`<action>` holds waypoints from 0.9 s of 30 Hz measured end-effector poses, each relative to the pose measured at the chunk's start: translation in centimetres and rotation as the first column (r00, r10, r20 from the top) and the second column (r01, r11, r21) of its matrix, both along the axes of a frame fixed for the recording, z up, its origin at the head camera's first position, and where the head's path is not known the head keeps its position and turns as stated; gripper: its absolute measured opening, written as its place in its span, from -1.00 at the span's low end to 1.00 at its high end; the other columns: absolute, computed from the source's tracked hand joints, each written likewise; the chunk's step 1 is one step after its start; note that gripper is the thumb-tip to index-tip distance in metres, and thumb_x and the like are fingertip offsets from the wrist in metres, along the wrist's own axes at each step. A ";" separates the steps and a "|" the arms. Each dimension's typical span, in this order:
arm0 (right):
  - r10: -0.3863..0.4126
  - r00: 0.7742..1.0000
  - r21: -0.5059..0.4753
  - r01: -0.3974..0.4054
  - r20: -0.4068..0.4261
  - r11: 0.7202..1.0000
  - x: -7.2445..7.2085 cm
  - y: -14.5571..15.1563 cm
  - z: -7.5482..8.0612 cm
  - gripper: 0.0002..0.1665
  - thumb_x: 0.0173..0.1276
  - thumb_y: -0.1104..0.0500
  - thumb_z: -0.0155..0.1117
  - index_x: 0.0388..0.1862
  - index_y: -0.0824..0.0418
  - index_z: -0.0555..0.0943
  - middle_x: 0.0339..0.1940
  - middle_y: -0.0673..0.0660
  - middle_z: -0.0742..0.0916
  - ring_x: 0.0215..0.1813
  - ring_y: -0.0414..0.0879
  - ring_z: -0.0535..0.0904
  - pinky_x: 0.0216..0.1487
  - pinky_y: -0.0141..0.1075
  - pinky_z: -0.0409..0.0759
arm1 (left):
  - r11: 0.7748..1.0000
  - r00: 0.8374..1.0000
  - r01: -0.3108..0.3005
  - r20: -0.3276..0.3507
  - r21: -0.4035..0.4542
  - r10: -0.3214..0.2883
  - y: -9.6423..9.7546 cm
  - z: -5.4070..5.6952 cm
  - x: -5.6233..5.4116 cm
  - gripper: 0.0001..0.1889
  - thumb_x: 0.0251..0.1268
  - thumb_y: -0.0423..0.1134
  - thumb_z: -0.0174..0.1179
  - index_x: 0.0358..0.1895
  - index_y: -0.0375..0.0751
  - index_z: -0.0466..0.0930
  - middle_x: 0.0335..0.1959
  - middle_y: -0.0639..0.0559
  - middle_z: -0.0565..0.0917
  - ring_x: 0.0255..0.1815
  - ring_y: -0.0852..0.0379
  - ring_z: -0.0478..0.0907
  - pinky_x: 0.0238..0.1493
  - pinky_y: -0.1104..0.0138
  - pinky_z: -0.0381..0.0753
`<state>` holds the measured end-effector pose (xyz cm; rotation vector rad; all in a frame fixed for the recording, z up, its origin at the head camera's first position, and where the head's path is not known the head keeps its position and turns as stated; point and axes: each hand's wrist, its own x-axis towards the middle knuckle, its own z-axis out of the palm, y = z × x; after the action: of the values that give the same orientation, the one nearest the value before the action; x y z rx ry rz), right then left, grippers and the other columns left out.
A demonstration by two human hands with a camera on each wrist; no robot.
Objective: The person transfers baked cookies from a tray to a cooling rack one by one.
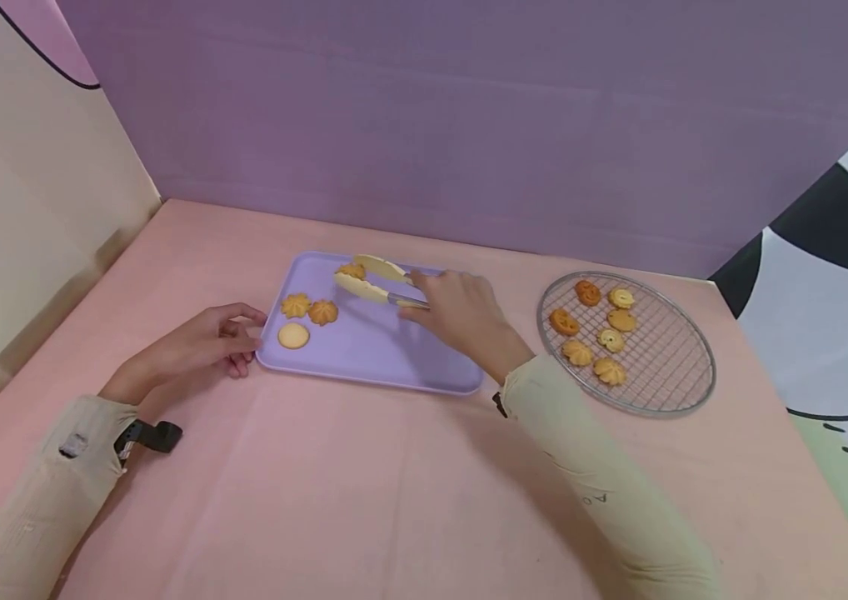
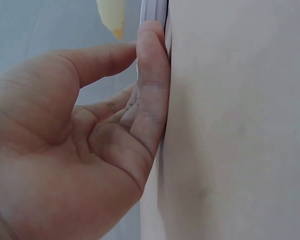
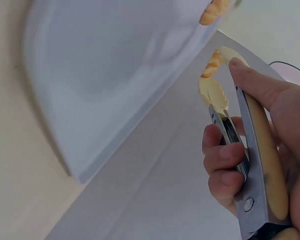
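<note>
My right hand (image 1: 461, 312) grips a pair of tongs (image 3: 257, 165) with cream tips and metal arms. Between the tong tips sits a golden ridged cookie (image 3: 212, 64), over the far left part of the lilac tray (image 1: 394, 354). Two flower-shaped cookies, one left (image 1: 295, 305) and one right (image 1: 322, 312), lie on the tray's left side, with a plain round cookie (image 1: 293, 336) in front of them. My left hand (image 1: 202, 342) touches the tray's left edge, its fingers loosely bent; in the left wrist view one finger reaches along the rim.
Right of the tray stands a round wire rack (image 1: 667, 367) bearing several cookies, among them ridged, swirled and plain ones. Pink cloth (image 1: 319, 483) covers the table. A purple backdrop (image 1: 469, 125) rises behind its far edge.
</note>
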<state>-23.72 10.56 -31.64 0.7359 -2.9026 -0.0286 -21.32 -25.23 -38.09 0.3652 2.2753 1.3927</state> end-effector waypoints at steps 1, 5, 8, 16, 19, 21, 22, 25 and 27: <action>0.000 1.000 -0.004 0.000 -0.007 1.000 0.2 0.2 0.1 -0.36 0.33 -0.29 0.29 0.20 0.09 0.59 -0.62 -0.01 0.56 -0.54 -0.09 0.45 -0.60 -0.21 0.43 | 1.000 1.000 0.000 -0.002 -0.001 0.000 0.0 0.0 0.0 -0.46 0.46 -0.31 0.14 0.36 -0.48 0.20 -0.37 -0.18 0.62 -0.43 0.04 0.63 -0.32 0.27 0.73; 0.006 1.000 -0.017 -0.007 -0.031 1.000 1.0 1.1 0.6 -0.32 0.33 -0.29 0.29 0.27 0.08 0.58 -0.65 0.00 0.55 -0.58 -0.11 0.37 -0.63 -0.24 0.40 | 1.000 1.000 -0.005 -0.008 -0.009 0.005 -0.2 -0.1 0.0 -0.46 0.46 -0.32 0.14 0.37 -0.48 0.20 -0.38 -0.17 0.61 -0.43 0.05 0.63 -0.32 0.28 0.73; 0.005 0.999 -0.015 -0.006 -0.039 1.000 1.3 1.8 0.7 -0.31 0.33 -0.29 0.29 0.28 0.09 0.57 -0.66 0.00 0.54 -0.60 -0.12 0.35 -0.65 -0.24 0.39 | 1.000 1.000 -0.007 -0.010 -0.010 0.007 -0.3 -0.2 0.0 -0.46 0.46 -0.32 0.14 0.37 -0.49 0.19 -0.39 -0.16 0.60 -0.43 0.06 0.63 -0.32 0.28 0.74; -0.040 0.997 0.008 0.041 -0.062 0.999 2.1 3.9 0.7 -0.27 0.30 -0.33 0.30 0.30 0.06 0.57 -0.67 0.04 0.54 -0.61 -0.08 0.37 -0.70 -0.26 0.33 | 1.000 1.000 -0.005 -0.008 0.000 0.005 -0.2 -0.5 -0.1 -0.47 0.46 -0.31 0.15 0.35 -0.49 0.20 -0.38 -0.16 0.61 -0.43 0.06 0.63 -0.33 0.28 0.73; -0.052 0.996 -0.008 0.051 -0.068 0.999 2.6 4.9 0.5 -0.28 0.29 -0.31 0.32 0.29 0.07 0.58 -0.62 0.08 0.59 -0.62 -0.07 0.36 -0.71 -0.28 0.26 | 1.000 1.000 -0.010 -0.023 0.007 0.010 0.0 -0.5 -0.1 -0.48 0.45 -0.33 0.15 0.34 -0.50 0.22 -0.41 -0.16 0.61 -0.46 0.07 0.63 -0.35 0.27 0.73; -0.071 0.996 -0.023 0.069 -0.060 0.997 3.0 5.7 0.4 -0.26 0.29 -0.31 0.32 0.32 0.06 0.56 -0.59 0.10 0.60 -0.64 -0.08 0.31 -0.72 -0.30 0.19 | 1.000 0.999 -0.008 -0.039 0.010 0.008 0.1 -0.5 -0.1 -0.48 0.44 -0.34 0.16 0.33 -0.51 0.22 -0.42 -0.15 0.60 -0.47 0.07 0.63 -0.38 0.28 0.73; -0.082 0.995 -0.031 0.080 -0.056 0.996 3.2 6.1 0.4 -0.25 0.29 -0.31 0.33 0.33 0.06 0.55 -0.58 0.10 0.61 -0.64 -0.08 0.28 -0.72 -0.31 0.16 | 1.000 0.999 -0.006 -0.048 0.006 0.006 0.2 -0.5 -0.1 -0.48 0.44 -0.34 0.17 0.33 -0.51 0.22 -0.43 -0.14 0.60 -0.48 0.07 0.63 -0.38 0.28 0.72; -0.108 0.993 -0.054 0.105 -0.052 0.993 3.8 7.3 0.5 -0.25 0.27 -0.30 0.34 0.34 0.04 0.54 -0.59 0.10 0.60 -0.66 -0.08 0.23 -0.73 -0.32 0.12 | 1.000 0.998 -0.004 -0.066 0.006 0.005 0.3 -0.5 -0.1 -0.48 0.43 -0.33 0.18 0.32 -0.51 0.23 -0.44 -0.13 0.60 -0.50 0.07 0.63 -0.41 0.29 0.72; -0.123 0.991 -0.064 0.119 -0.054 0.991 4.2 8.2 0.5 -0.25 0.26 -0.30 0.35 0.32 0.05 0.55 -0.63 0.10 0.58 -0.66 -0.08 0.22 -0.72 -0.31 0.12 | 1.000 0.998 -0.008 -0.065 0.006 0.009 0.3 -0.5 -0.1 -0.48 0.42 -0.34 0.19 0.31 -0.50 0.24 -0.44 -0.15 0.60 -0.51 0.07 0.63 -0.41 0.29 0.71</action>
<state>-19.53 18.72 -31.11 0.5395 -2.8746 0.0248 -21.46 -24.92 -38.61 0.4091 2.3283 1.4109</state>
